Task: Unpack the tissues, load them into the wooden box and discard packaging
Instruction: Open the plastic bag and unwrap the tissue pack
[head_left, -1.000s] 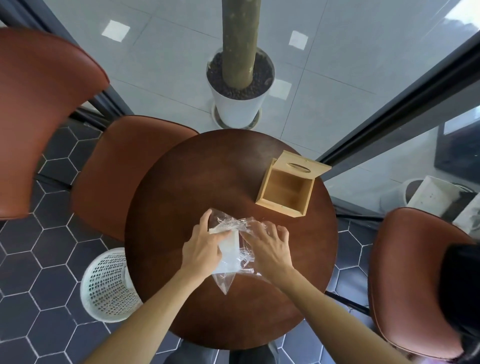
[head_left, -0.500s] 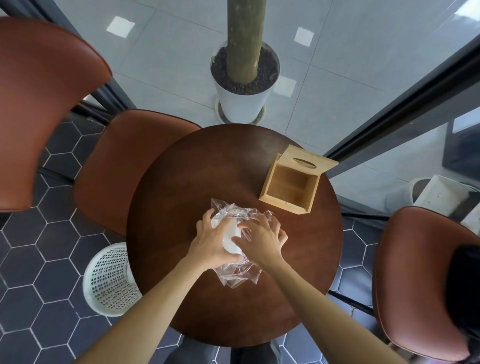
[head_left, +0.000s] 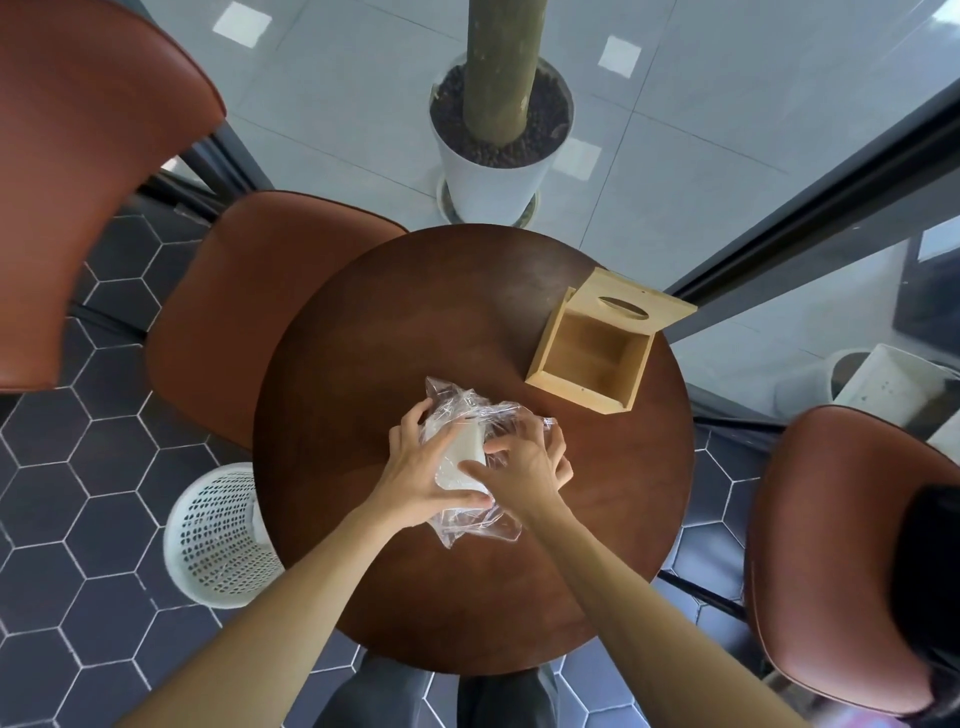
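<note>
On the round surface (head_left: 363, 332), my left hand (head_left: 422, 475) grips the tissues (head_left: 464, 457) inside their clear wrap (head_left: 470, 525). My right hand (head_left: 524, 470) pinches the wrap. The open box (head_left: 592, 353) sits nearby, on my right.

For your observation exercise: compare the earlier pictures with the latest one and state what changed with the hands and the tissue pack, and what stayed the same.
The right hand moved in from the wrapper's right side onto the tissue stack, closing up to the left hand. The plastic wrapper has bunched up under and around the hands. Both hands keep gripping the pack. The wooden box stays open and empty on the table; the white basket has not moved.
</note>
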